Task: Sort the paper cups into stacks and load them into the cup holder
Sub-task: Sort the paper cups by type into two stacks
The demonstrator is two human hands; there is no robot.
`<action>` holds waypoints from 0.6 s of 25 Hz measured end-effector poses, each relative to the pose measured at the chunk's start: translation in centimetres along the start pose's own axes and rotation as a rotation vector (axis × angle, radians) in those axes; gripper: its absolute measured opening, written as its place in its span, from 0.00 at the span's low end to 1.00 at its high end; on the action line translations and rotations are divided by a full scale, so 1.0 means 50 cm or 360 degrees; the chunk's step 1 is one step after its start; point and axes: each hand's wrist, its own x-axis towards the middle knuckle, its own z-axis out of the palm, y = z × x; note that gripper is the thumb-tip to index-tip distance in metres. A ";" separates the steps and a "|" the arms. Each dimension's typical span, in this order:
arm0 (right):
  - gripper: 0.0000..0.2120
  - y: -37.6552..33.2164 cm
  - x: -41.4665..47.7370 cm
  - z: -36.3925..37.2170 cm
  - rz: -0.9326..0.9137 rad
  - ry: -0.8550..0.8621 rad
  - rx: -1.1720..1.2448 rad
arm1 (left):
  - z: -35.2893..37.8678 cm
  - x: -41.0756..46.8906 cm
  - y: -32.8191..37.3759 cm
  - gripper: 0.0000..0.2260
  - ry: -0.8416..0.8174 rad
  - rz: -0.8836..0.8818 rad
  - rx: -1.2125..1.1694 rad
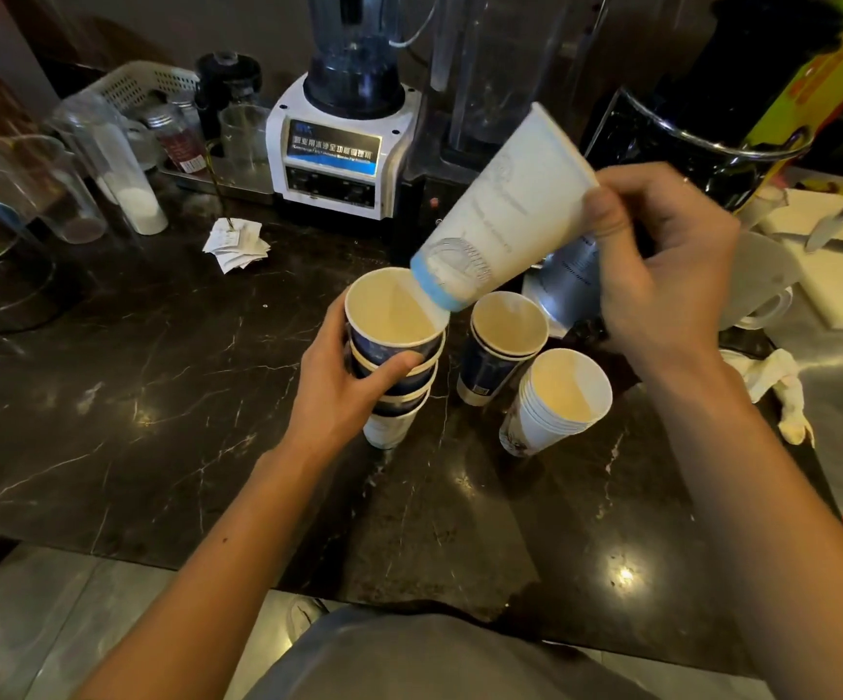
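My left hand [343, 391] grips a stack of dark blue paper cups [393, 346] standing on the black marble counter [156, 396]. My right hand [661, 275] holds a tall white cup with a light blue base [505, 209], tilted, its base at the rim of the blue stack's top cup. A second short stack of dark blue cups [497, 346] stands to the right. A stack of several white cups [555, 401] leans just in front of it. No cup holder is clearly identifiable.
A white-based blender [343, 138] stands behind the cups. Clear plastic containers [111, 164] and a white basket [131, 83] fill the back left. Crumpled receipts [235, 242] lie on the counter. A cutting board with a knife [833, 229] sits at the right, beside a cloth [772, 376].
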 end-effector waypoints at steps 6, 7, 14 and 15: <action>0.08 0.065 -0.026 -0.023 0.0028 0.0025 -0.0339 | 0.002 -0.012 -0.010 0.35 0.0026 -0.0011 -0.0016; 0.08 0.073 -0.034 -0.026 0.0037 0.0000 -0.0387 | 0.004 -0.012 -0.011 0.35 0.0021 -0.0010 -0.0020; 0.08 0.086 -0.092 -0.087 0.0026 -0.0095 -0.0575 | 0.004 -0.009 -0.015 0.35 0.0025 -0.0008 -0.0035; 0.08 0.086 -0.101 -0.098 0.0027 -0.0106 -0.0589 | 0.003 -0.009 -0.014 0.35 0.0032 -0.0004 -0.0031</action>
